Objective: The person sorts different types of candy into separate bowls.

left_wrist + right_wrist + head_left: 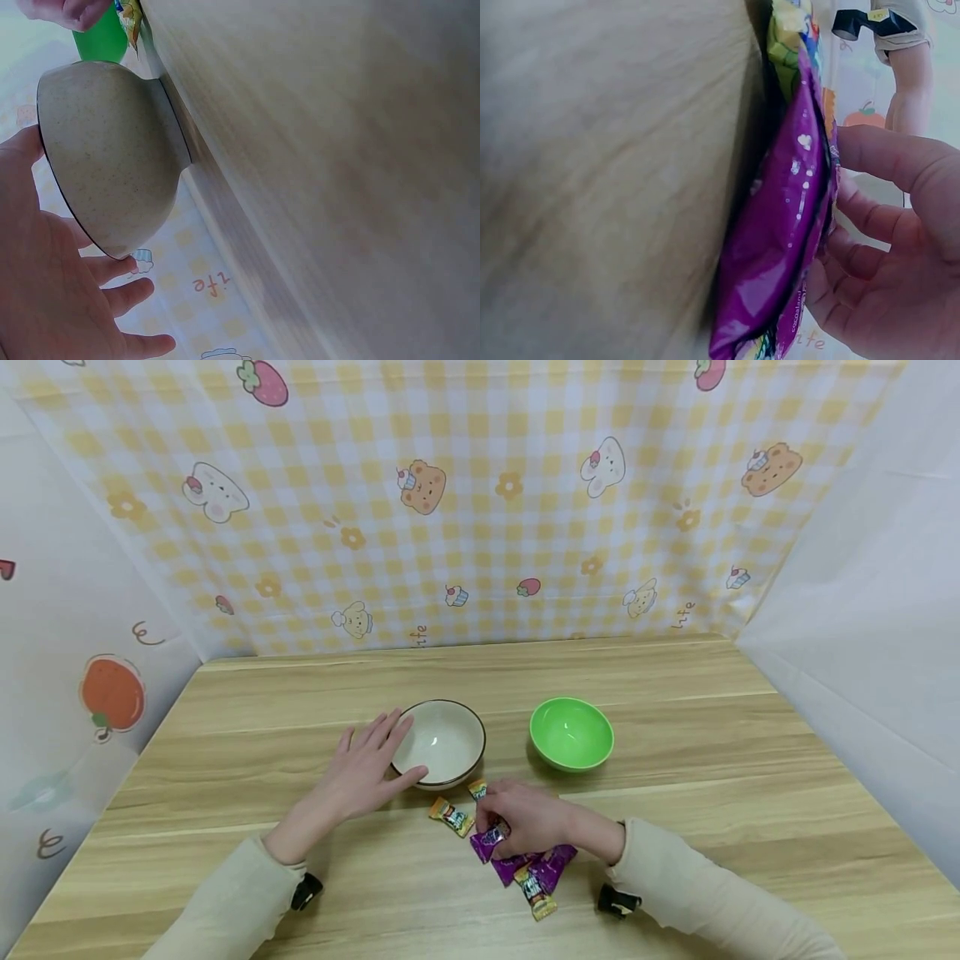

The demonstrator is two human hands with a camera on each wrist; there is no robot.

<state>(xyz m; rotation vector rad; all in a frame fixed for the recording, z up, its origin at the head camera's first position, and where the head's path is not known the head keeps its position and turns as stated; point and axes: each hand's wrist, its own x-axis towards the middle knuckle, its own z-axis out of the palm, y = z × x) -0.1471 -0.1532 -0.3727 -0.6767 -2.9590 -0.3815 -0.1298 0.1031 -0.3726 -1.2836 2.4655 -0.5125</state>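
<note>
My left hand [367,777] rests at the left rim of a cream bowl [442,745] with a dark edge. Its fingers are spread and fairly straight, thumb at the near rim, as the left wrist view also shows. Over a small pile of wrapped candies, my right hand [528,817] pinches a purple candy [486,843] between thumb and fingers. Beneath and beside that hand lie more purple candies [553,867] and a yellow candy [536,895]. Close up in the right wrist view, a shiny purple wrapper [772,240] lies beside the fingers.
A green bowl [572,735] stands to the right of the cream one. Two yellow candies, one nearer the left [452,817] and one partly behind the right hand [477,789], lie in front of the cream bowl. A checked cloth [480,527] hangs behind the wooden table [225,727].
</note>
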